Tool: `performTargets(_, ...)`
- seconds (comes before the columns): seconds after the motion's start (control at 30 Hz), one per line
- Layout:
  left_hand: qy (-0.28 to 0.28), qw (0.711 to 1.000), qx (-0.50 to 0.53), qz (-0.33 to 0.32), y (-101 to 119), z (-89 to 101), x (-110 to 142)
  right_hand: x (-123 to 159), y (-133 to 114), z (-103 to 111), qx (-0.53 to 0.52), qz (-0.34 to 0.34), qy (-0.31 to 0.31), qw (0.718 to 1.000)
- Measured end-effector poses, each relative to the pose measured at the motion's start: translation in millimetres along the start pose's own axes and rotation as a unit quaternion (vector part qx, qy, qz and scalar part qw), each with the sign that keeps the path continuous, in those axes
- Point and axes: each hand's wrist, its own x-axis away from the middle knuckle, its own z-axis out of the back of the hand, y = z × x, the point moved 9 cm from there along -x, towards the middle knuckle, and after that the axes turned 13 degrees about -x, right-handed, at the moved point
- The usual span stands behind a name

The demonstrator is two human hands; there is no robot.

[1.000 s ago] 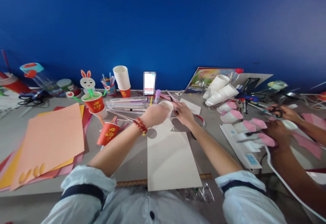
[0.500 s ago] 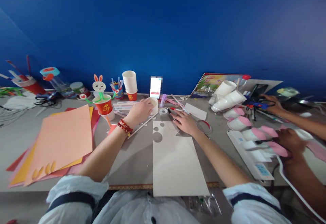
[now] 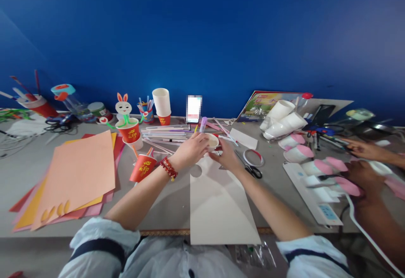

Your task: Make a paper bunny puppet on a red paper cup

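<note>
My left hand (image 3: 191, 149), a red bead bracelet on its wrist, grips a small white paper cup (image 3: 211, 141) above the far end of a white card sheet (image 3: 218, 206) with round holes cut in it. My right hand (image 3: 227, 156) meets the cup from the right, its fingers curled against the cup's side. Black-handled scissors (image 3: 251, 169) and a ring of tape (image 3: 253, 157) lie just right of that hand. A red printed cup (image 3: 144, 167) lies tipped over to the left of my left wrist.
Stacked coloured paper (image 3: 76, 176) covers the left of the grey table (image 3: 164, 202). Straws (image 3: 164, 133), a bunny cup figure (image 3: 128, 126) and stacked cups (image 3: 162, 105) stand behind. White cups (image 3: 283, 117) and pink-eared pieces (image 3: 316, 166) lie right, where another person's hands (image 3: 360, 172) work beside a power strip (image 3: 316, 198).
My left hand has brought the white cup back from the straws to above the card's far end. My right hand has lifted off the card and closed onto the cup.
</note>
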Motion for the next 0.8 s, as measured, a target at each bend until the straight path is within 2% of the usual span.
performTargets(0.1,0.065,0.998,0.023,0.003,-5,9.2,8,-8,22,21,0.023,-0.034,0.042,0.998)
performTargets(0.23,0.128,0.991,0.037,0.027,-15,19.3,23,-6,49,61,0.127,-0.089,0.136,0.978)
performTargets(0.3,0.098,0.993,0.035,0.051,-16,10.9,31,-4,57,70,0.147,-0.098,0.145,0.973)
performTargets(0.4,-0.023,0.997,0.026,0.074,-5,-21.0,46,0,65,74,0.166,-0.101,0.144,0.97)
performTargets(0.57,-0.169,0.985,-0.021,-0.012,43,-71.8,79,24,54,67,0.196,-0.076,0.13,0.969)
performTargets(0.67,-0.193,0.98,-0.04,-0.018,54,-81.9,95,48,35,45,0.221,-0.037,0.061,0.973)
performTargets(0.8,-0.192,0.98,-0.053,-0.022,60,-76.3,101,66,16,16,0.274,0.007,-0.021,0.962)
